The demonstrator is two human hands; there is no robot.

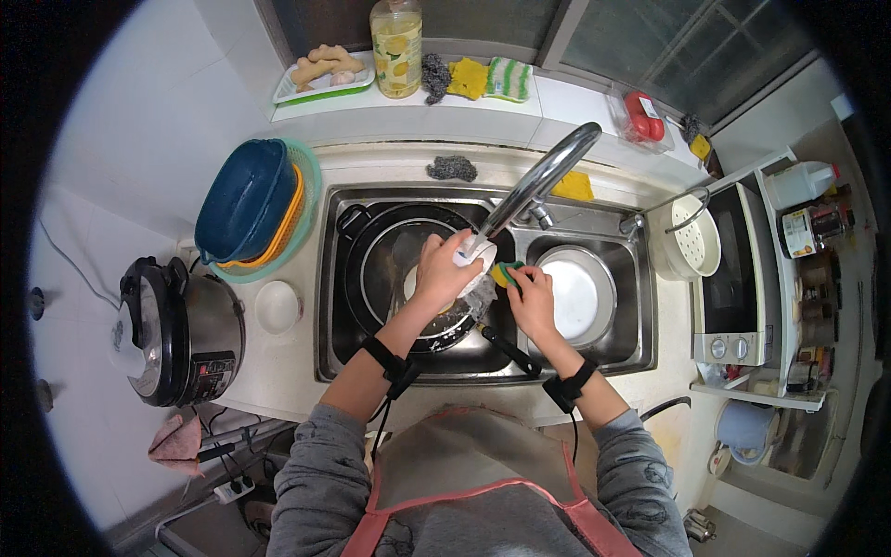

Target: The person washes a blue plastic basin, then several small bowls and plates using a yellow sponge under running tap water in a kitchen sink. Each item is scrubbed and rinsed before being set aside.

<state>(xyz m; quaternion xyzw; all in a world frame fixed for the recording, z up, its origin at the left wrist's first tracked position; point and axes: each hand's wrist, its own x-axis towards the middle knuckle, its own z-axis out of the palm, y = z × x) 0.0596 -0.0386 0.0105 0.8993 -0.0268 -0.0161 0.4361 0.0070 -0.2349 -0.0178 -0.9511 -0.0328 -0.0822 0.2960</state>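
Observation:
In my left hand (445, 271) is a small white bowl (489, 252), tilted under the chrome faucet (539, 177), with water spilling off it. Between the fingers of my right hand (533, 301) is a yellow and green sponge (502, 273), close beside the bowl. Below, the left basin holds a large black pan (369, 306) with dishes in it, partly hidden by my left hand and arm. A black handle (511, 351) slants across the basin's front right. A white round pot (575, 292) sits in the right basin.
Left of the sink stand a white bowl (278, 307), an electric pressure cooker (184, 334) and stacked plastic baskets (243, 198). Behind it lie a steel wool pad (451, 168) and a yellow cloth (573, 186). A white perforated container (689, 237) and a microwave (729, 278) are at the right.

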